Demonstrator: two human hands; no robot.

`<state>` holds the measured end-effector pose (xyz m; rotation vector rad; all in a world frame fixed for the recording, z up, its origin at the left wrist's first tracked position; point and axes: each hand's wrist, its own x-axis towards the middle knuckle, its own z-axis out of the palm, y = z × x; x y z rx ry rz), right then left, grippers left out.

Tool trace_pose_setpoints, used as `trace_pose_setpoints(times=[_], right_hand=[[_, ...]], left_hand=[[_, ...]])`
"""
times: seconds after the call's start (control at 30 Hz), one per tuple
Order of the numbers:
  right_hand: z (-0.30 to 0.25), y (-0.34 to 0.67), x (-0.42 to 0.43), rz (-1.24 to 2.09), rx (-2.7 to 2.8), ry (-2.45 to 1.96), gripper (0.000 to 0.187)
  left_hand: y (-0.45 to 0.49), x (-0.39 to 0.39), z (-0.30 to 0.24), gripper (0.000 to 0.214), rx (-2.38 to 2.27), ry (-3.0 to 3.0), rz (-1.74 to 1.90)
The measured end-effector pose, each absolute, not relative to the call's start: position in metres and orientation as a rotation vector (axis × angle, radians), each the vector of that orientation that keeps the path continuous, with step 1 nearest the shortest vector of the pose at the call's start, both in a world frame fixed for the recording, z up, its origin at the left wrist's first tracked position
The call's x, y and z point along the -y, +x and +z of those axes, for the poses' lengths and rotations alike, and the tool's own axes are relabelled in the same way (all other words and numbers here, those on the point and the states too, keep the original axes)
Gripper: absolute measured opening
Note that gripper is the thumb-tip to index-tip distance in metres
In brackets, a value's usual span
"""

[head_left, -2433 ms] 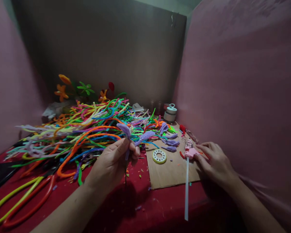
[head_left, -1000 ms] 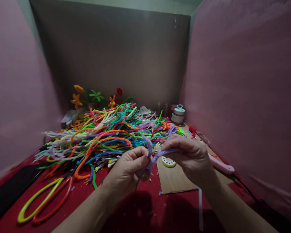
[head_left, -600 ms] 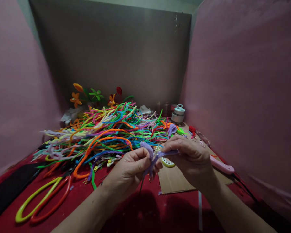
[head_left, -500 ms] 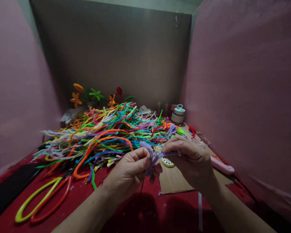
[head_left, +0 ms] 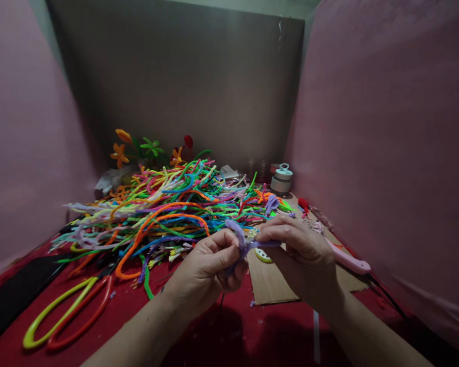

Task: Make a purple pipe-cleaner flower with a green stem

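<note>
Between my two hands is a purple pipe-cleaner flower (head_left: pixel 237 233) with fuzzy petals and small pale yellow bits at its middle. My left hand (head_left: pixel 210 262) is closed, pinching the flower near its centre with thumb and forefinger. A thin dark stem pokes out below that hand. My right hand (head_left: pixel 300 250) pinches a purple petal that points to the right. Its lower fingers are partly hidden. A yellow-rimmed round piece with holes (head_left: pixel 263 255) lies just under the hands, on a cardboard sheet (head_left: pixel 271 285).
A large heap of coloured pipe cleaners (head_left: pixel 168 204) fills the left and middle. Yellow-and-red-handled scissors (head_left: pixel 69 316) lie front left. A pink corded tool (head_left: pixel 348 259) rests at right. Behind stand finished pipe-cleaner flowers (head_left: pixel 151 147) and a pale-lidded jar (head_left: pixel 282 179). Pink walls flank the red cloth (head_left: pixel 137 336).
The flower has turned slightly in my fingers, and its upright petal has shifted a little to the right. Both hands keep their hold.
</note>
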<state>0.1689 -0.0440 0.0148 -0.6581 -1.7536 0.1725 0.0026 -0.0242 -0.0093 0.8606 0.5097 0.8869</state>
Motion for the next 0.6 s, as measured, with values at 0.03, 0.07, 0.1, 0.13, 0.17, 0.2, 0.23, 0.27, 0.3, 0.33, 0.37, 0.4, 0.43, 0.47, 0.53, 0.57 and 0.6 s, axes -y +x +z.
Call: trace_pose_setpoints(times=[0.03,0.07,0.1,0.13,0.17,0.2,0.23,0.27,0.3,0.33,0.37,0.4,0.43,0.47,0.53,0.57,0.6], right_hand=[[0.0145,0.1687,0.0442,0.154,1.755,-0.656,0.019],[0.0141,0.1686,0.0443,0.138,1.755,-0.653,0.019],[0.0136,0.1685,0.0442,0.130,1.755,-0.657,0.019],[0.0132,0.1685,0.0442,0.130,1.756,-0.660,0.018],[0.0128,0.1686,0.0441,0.137,1.760,-0.661,0.018],[0.0124,0.1688,0.0441,0.149,1.764,-0.662,0.018],[0.0120,0.1690,0.0443,0.161,1.770,-0.667,0.018],[0.0117,0.1692,0.0447,0.173,1.778,-0.677,0.018],[0.0114,0.1694,0.0452,0.177,1.787,-0.685,0.018],[0.0110,0.1695,0.0458,0.178,1.795,-0.694,0.018],[0.0105,0.1694,0.0464,0.170,1.800,-0.700,0.017],[0.0101,0.1693,0.0468,0.158,1.804,-0.706,0.017],[0.0096,0.1691,0.0470,0.144,1.807,-0.710,0.016],[0.0091,0.1689,0.0469,0.129,1.809,-0.712,0.016],[0.0084,0.1685,0.0462,0.106,1.816,-0.711,0.015],[0.0081,0.1684,0.0457,0.098,1.819,-0.706,0.015],[0.0080,0.1683,0.0452,0.096,1.825,-0.703,0.015]], left_hand=[[0.0027,0.0239,-0.0093,0.014,-0.508,0.859,0.890],[0.0029,0.0235,-0.0093,0.015,-0.503,0.863,0.892],[0.0031,0.0232,-0.0092,0.015,-0.495,0.872,0.895],[0.0033,0.0230,-0.0091,0.015,-0.483,0.885,0.892],[0.0036,0.0230,-0.0089,0.016,-0.470,0.898,0.888],[0.0038,0.0232,-0.0087,0.017,-0.459,0.908,0.886],[0.0039,0.0235,-0.0084,0.017,-0.453,0.914,0.886],[0.0041,0.0240,-0.0082,0.018,-0.450,0.918,0.888],[0.0041,0.0244,-0.0079,0.019,-0.451,0.918,0.890],[0.0042,0.0249,-0.0077,0.019,-0.453,0.918,0.890],[0.0042,0.0252,-0.0074,0.019,-0.453,0.919,0.889],[0.0043,0.0254,-0.0072,0.019,-0.452,0.920,0.886],[0.0043,0.0255,-0.0070,0.020,-0.448,0.922,0.883],[0.0044,0.0254,-0.0069,0.020,-0.446,0.924,0.882],[0.0046,0.0252,-0.0068,0.020,-0.451,0.931,0.881],[0.0047,0.0252,-0.0069,0.020,-0.455,0.938,0.881],[0.0047,0.0253,-0.0071,0.020,-0.459,0.949,0.882]])
